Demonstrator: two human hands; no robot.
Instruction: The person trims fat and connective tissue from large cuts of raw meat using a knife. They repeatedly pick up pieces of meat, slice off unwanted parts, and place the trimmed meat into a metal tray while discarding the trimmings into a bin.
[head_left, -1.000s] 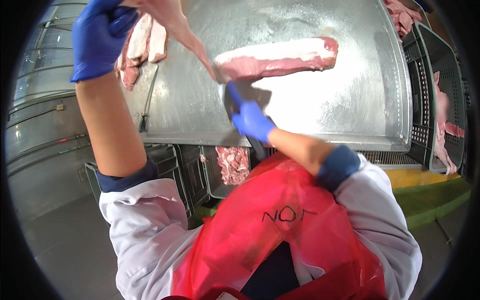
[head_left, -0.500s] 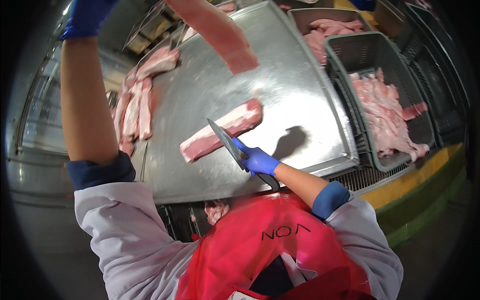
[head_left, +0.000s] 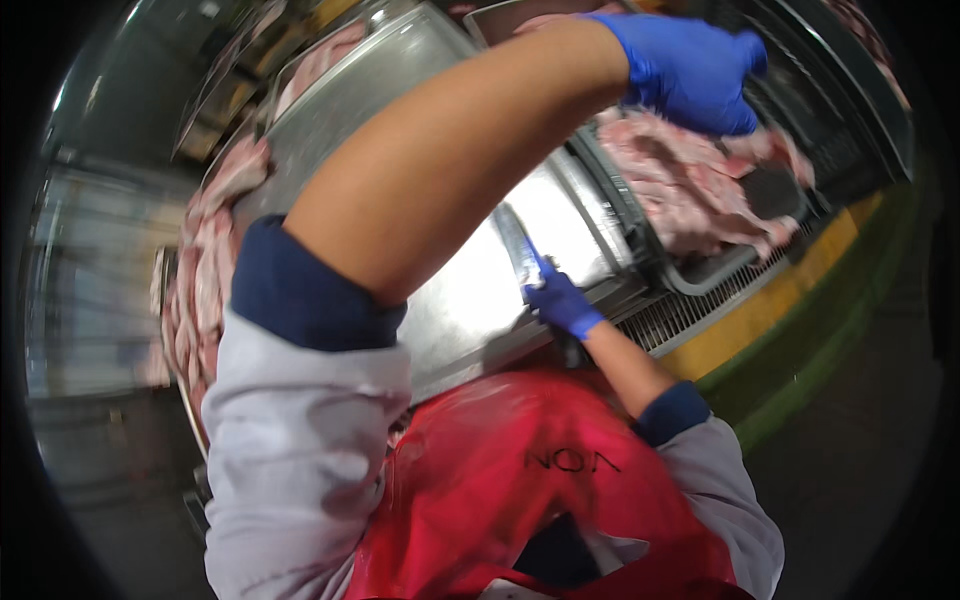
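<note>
My left hand (head_left: pixel 690 75), in a blue glove, is over the grey crate (head_left: pixel 680 285) at the right. Its fingers curl down and are blurred, so what they hold, if anything, is hidden. Pale pink meat trimmings (head_left: pixel 680 190) lie in the crate, just below the hand. Near the front right of the metal table (head_left: pixel 450 330), my right hand (head_left: pixel 562 302), also gloved in blue, is closed round the handle of a knife (head_left: pixel 516 240). The blade points away from me. My left forearm covers much of the tabletop.
Long strips of meat (head_left: pixel 205 270) are piled along the table's left edge. Another tray with meat (head_left: pixel 325 60) stands at the far left. A slatted grate (head_left: pixel 665 320) and a yellow ledge (head_left: pixel 740 330) run along the right front.
My left arm has swung from the far left across to the right crate. The raised meat slab and the piece on the table are out of sight. My right hand keeps the knife.
</note>
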